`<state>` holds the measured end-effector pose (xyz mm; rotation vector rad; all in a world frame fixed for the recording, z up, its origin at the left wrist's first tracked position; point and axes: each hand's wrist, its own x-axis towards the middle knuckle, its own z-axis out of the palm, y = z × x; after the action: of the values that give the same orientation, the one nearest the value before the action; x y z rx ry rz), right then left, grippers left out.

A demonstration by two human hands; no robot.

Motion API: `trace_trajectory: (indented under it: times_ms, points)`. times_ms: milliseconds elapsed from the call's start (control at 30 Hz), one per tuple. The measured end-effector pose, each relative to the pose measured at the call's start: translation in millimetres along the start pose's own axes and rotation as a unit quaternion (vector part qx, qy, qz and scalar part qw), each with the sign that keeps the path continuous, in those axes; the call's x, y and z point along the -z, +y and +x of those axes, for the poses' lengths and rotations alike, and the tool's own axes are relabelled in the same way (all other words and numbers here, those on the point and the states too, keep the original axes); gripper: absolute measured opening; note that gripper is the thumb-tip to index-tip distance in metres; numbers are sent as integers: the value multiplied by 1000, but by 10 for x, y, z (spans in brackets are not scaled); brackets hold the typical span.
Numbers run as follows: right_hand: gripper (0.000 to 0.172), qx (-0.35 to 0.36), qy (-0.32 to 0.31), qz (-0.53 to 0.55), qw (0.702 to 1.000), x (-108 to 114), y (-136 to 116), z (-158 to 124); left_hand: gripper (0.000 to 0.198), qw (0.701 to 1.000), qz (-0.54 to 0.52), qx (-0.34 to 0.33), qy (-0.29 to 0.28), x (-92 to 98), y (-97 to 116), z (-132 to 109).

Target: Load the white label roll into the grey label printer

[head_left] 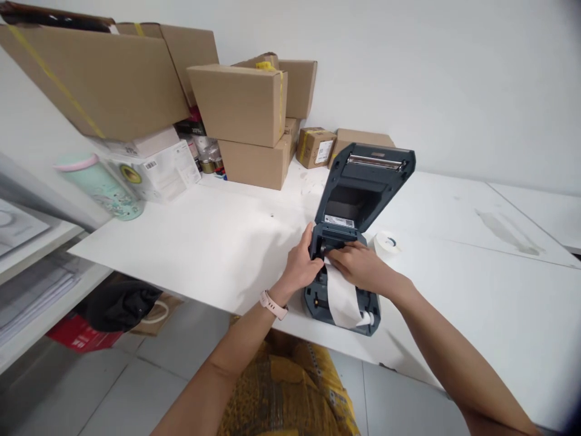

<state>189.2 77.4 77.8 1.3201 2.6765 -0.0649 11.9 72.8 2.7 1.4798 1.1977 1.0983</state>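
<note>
A dark label printer (313, 300) stands near the table's front edge with its lid (372, 188) raised. My left hand (302, 263) grips the printer's left side, the thumb reaching over its inner edge. Inside the bay, my right hand (356, 263) is closed with curled fingers over the upper end of the white label paper (342, 297); its fingertips are partly hidden. From under that hand the paper strip runs down to the printer's front. Just right of the printer lies a white label roll (387, 242), partly behind my right hand and wrist.
Cardboard boxes (238, 103) are stacked against the wall at the back left. A mint tumbler (102, 188) and a white box (154, 169) stand at the table's left end. Shelves with papers (36, 290) are at the far left. A small taped carton (315, 147) sits behind the printer.
</note>
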Motion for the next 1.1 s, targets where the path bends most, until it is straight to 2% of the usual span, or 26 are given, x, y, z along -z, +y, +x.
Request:
trace_trajectory:
  times_ms: [100,267,333,400,467,567,633,700,767,867,1000,1100]
  points:
    - [32,-1,-58,-12,998,32,-47,96,101,1000,2,-3,8,15,-17,-13]
    - [32,5,-74,11,997,-7,3,176,102,1000,-8,0,16,22,-12,-18]
    - [37,32,-33,81,996,-32,136,96,101,1000,-19,-4,15,21,-13,-23]
    - [45,64,73,212,972,-58,325,-106,100,999,-30,-9,13,18,-16,-28]
    - [50,65,227,351,906,-109,518,-403,100,999,-35,-6,16,14,-14,-33]
    - [53,-11,442,480,758,-309,713,-841,99,999,-33,7,20,7,-2,-34]
    - [58,-102,522,518,669,-543,765,-1015,98,999,-32,9,25,1,2,-31]
    - [59,-204,525,534,631,-819,784,-1075,96,999,-32,8,29,-4,-3,-26]
    - [55,-271,487,542,629,-1069,800,-1061,95,999,-36,6,31,-6,-17,-21]
    - [48,-300,439,530,661,-1294,814,-1004,96,999,-46,7,28,-6,-33,-15]
    - [41,-316,366,506,714,-1346,750,-969,95,998,-49,14,27,-4,-22,-15]
    - [51,-306,304,530,730,-1320,712,-1003,94,998,-50,10,29,-7,-6,-14]
